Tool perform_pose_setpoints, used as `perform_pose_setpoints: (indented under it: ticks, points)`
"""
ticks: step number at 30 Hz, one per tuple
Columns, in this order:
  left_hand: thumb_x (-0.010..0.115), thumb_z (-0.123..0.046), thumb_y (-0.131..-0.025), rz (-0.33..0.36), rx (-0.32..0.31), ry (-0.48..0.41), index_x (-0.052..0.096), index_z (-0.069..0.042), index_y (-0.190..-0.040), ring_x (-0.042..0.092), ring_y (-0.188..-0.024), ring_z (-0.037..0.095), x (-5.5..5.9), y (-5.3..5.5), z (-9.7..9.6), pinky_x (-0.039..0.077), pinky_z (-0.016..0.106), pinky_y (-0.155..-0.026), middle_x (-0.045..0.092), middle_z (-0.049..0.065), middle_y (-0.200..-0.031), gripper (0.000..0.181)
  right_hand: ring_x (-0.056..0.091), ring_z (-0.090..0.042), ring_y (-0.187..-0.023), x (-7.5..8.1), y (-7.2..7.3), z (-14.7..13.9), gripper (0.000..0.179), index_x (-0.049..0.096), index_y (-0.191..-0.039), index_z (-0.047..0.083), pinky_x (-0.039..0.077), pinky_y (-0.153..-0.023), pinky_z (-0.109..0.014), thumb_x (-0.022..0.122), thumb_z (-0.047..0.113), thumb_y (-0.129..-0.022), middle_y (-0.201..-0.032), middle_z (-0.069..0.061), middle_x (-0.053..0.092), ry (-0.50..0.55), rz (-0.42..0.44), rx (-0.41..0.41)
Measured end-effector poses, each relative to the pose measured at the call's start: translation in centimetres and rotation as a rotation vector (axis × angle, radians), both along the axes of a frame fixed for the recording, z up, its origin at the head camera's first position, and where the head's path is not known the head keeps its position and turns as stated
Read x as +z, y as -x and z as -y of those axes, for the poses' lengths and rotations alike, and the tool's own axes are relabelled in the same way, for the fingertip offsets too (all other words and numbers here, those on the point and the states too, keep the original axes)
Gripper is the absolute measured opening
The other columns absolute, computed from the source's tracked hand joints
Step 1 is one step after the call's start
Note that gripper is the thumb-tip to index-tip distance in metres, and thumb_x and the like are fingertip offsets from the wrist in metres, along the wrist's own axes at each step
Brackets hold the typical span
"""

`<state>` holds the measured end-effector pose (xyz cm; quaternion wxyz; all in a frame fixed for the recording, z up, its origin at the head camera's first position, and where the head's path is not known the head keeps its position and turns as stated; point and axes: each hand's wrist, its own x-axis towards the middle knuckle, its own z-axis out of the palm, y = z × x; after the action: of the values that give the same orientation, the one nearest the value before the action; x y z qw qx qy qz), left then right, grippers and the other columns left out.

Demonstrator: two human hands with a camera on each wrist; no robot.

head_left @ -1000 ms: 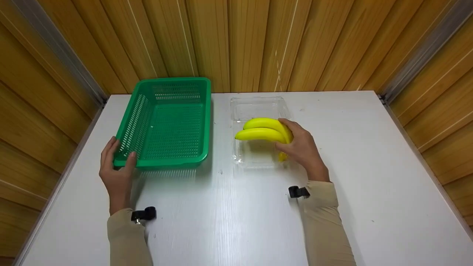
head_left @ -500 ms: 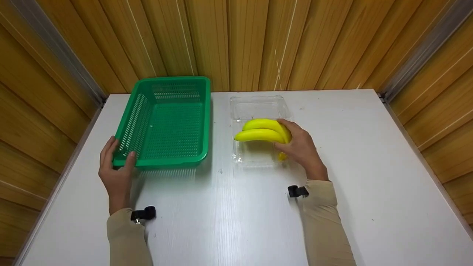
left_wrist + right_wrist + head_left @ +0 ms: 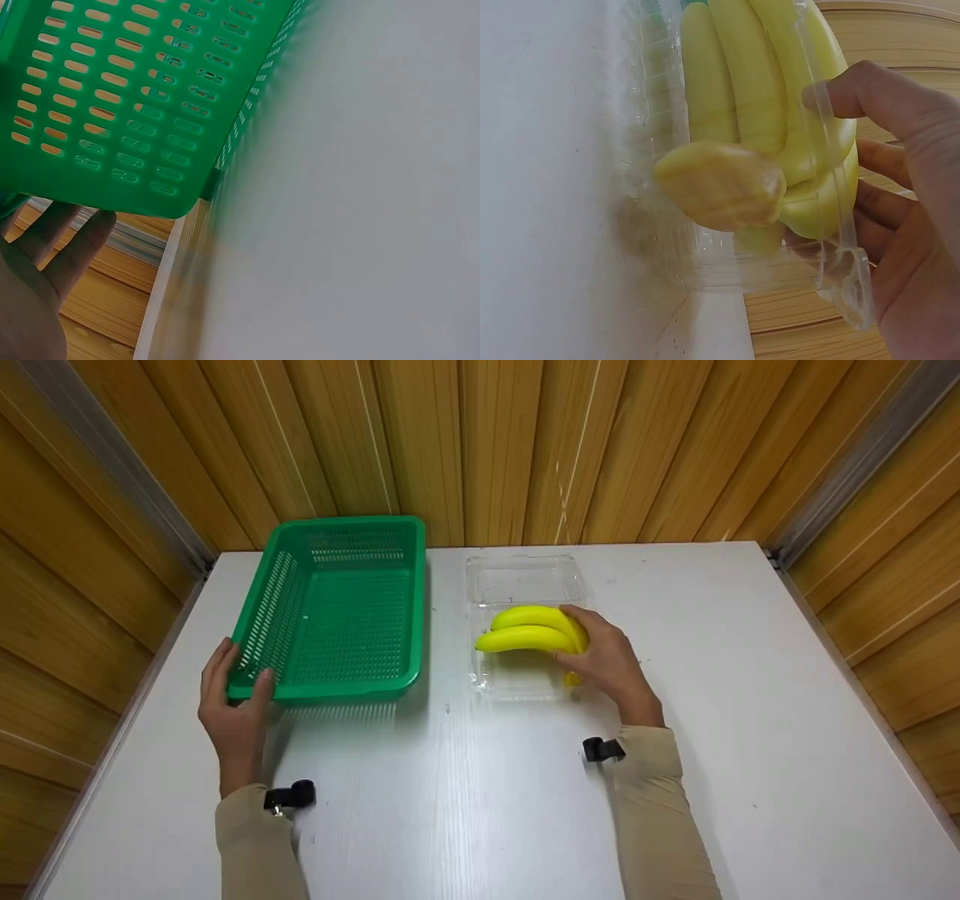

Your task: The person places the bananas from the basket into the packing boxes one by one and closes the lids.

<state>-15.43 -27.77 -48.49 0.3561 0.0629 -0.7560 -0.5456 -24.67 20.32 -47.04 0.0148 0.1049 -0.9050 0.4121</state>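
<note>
My left hand (image 3: pixel 232 727) holds the near left corner of a green plastic basket (image 3: pixel 411 660), thumb at the front rim and fingers along the left side. In the left wrist view, fingertips (image 3: pixel 97 225) meet the edge of its slotted wall. My right hand (image 3: pixel 604 656) grips a bunch of yellow bananas (image 3: pixel 525 639) by its stem end, thumb on the near side. The bunch is at a clear plastic clamshell box (image 3: pixel 517 682), whose lid lies open toward the back. In the right wrist view, the bananas (image 3: pixel 754 82) show through the box's transparent wall, stem end toward the camera.
Both the basket and the box stand on a white table (image 3: pixel 465 795), near its back edge. Wood-look panels (image 3: pixel 495 450) rise behind the table and at both sides. A small black wrist camera (image 3: pixel 604 749) sits on each sleeve.
The right hand and the bananas have come down slightly, a little toward me, over the box. The left hand and the basket stay practically still.
</note>
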Motion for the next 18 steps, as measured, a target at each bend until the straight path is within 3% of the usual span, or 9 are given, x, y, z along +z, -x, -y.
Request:
perform_pose_setpoints:
  ticks: [9,16,18]
  points:
    - [0.070,0.001,-0.098,0.016,0.000,0.000,0.056,0.005,-0.150,0.040,-0.151,0.021,0.0,-0.1,0.0,0.032,0.031,-0.123,0.049,0.013,-0.160,0.054,0.052,-0.032,-0.132,-0.1,0.0,0.0,0.076,0.049,-0.159,0.012,0.037,-0.119,-0.052,0.083,0.016,-0.092,-0.158,-0.011,0.051,-0.023,0.022,-0.001]
    - [0.075,-0.006,-0.098,0.000,-0.005,0.025,0.060,-0.007,-0.151,0.041,-0.150,0.016,-3.0,1.4,2.3,0.035,0.029,-0.121,0.051,0.000,-0.159,0.055,0.051,-0.031,-0.134,0.0,0.0,0.1,0.076,0.049,-0.159,0.013,0.037,-0.119,-0.052,0.083,0.017,-0.092,-0.159,-0.011,0.051,-0.024,0.033,0.003]
    - [0.075,-0.005,-0.097,-0.006,-0.006,0.025,0.060,-0.006,-0.150,0.041,-0.150,0.016,-3.1,1.4,2.3,0.035,0.029,-0.121,0.051,0.002,-0.159,0.055,0.051,-0.031,-0.135,0.0,0.0,0.1,0.076,0.049,-0.159,0.014,0.036,-0.119,-0.051,0.083,0.018,-0.092,-0.159,-0.010,0.051,-0.023,0.035,0.001]
